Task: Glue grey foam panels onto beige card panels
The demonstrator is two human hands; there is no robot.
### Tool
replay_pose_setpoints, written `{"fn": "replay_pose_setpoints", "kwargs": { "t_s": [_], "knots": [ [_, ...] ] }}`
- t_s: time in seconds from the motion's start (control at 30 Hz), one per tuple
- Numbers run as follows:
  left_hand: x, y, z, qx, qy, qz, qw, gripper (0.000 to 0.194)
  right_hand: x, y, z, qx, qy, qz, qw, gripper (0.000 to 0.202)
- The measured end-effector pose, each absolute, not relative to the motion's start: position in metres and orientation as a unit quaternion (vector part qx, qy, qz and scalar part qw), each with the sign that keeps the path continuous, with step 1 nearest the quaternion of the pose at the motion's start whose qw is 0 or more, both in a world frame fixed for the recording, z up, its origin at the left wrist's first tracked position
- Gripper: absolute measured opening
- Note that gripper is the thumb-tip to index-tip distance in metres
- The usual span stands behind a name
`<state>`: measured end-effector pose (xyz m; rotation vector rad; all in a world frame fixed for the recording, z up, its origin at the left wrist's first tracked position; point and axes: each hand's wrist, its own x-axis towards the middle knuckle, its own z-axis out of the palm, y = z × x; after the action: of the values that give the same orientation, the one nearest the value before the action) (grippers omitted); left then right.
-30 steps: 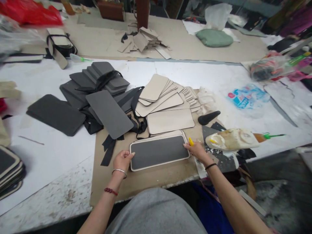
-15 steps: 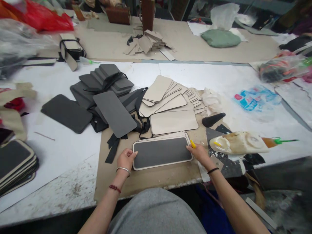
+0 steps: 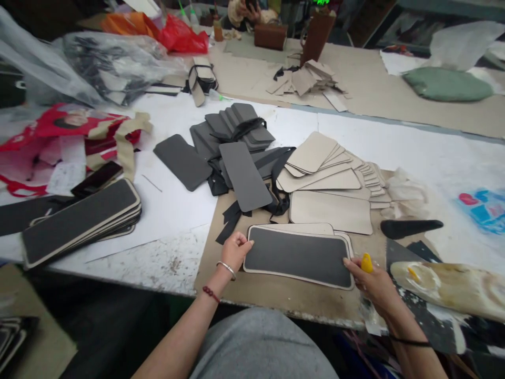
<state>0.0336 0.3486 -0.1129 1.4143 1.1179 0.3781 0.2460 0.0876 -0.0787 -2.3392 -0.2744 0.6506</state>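
Observation:
A rectangular dark-grey panel with a beige rim and rounded corners (image 3: 298, 258) is stretched between my hands, tilted slightly over the brown board. My left hand (image 3: 235, 250) pinches its left end between thumb and fingers. At the right end, my right hand (image 3: 373, 281) grips the edge, and a yellow tool handle (image 3: 366, 262) sticks up between its fingers; the rest of that tool is hidden. Just behind lie beige panels (image 3: 331, 210), several more of them fanned out in a pile. Dark-grey panels (image 3: 244, 176) with black strips are heaped to the left of these.
A stack of rimmed dark panels (image 3: 82, 223) lies at the left table edge. To the right are a black tapered tool (image 3: 410, 229) and a glue-smeared pale container (image 3: 453, 284). Plastic bags (image 3: 118, 63) and cardboard scraps (image 3: 310, 79) are farther back. Another person's hands (image 3: 250, 11) show at the top.
The view has swung left, so the stack at the left shows more fully. My hands have lifted the rimmed panel a little and moved it left toward that stack.

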Motion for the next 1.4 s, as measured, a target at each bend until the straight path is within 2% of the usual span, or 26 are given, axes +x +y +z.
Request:
{"fn": "replay_pose_setpoints", "kwargs": {
  "t_s": [0.1, 0.33, 0.6, 0.83, 0.93, 1.13, 1.3, 1.4],
  "knots": [
    [0.007, 0.370, -0.118, 0.572, 0.500, 0.186, 0.623, 0.028, 0.231, 0.118, -0.073, -0.863, -0.091, 0.320, 0.379, 0.043],
    [-0.047, 0.399, -0.127, 0.510, 0.498, 0.225, 0.665, 0.032, 0.200, 0.185, -0.070, -0.850, -0.137, 0.356, 0.364, 0.043],
    [-0.046, 0.391, -0.109, 0.517, 0.412, 0.215, 0.719, 0.025, 0.207, 0.162, -0.073, -0.874, -0.130, 0.335, 0.328, 0.040],
    [-0.053, 0.398, -0.107, 0.480, 0.437, 0.213, 0.730, 0.033, 0.198, 0.163, -0.066, -0.857, -0.137, 0.318, 0.381, 0.040],
    [-0.077, 0.412, -0.110, 0.448, 0.474, 0.226, 0.723, 0.036, 0.183, 0.193, -0.065, -0.834, -0.165, 0.342, 0.400, 0.039],
    [-0.148, 0.452, -0.113, 0.361, 0.562, 0.316, 0.674, 0.041, 0.142, 0.285, -0.073, -0.797, -0.303, 0.372, 0.367, 0.038],
    [-0.194, 0.479, -0.115, 0.315, 0.599, 0.384, 0.628, 0.040, 0.108, 0.359, -0.087, -0.768, -0.349, 0.392, 0.369, 0.032],
    [-0.209, 0.491, -0.118, 0.306, 0.612, 0.402, 0.609, 0.036, 0.095, 0.389, -0.091, -0.789, -0.378, 0.375, 0.307, 0.027]
  ]
}}
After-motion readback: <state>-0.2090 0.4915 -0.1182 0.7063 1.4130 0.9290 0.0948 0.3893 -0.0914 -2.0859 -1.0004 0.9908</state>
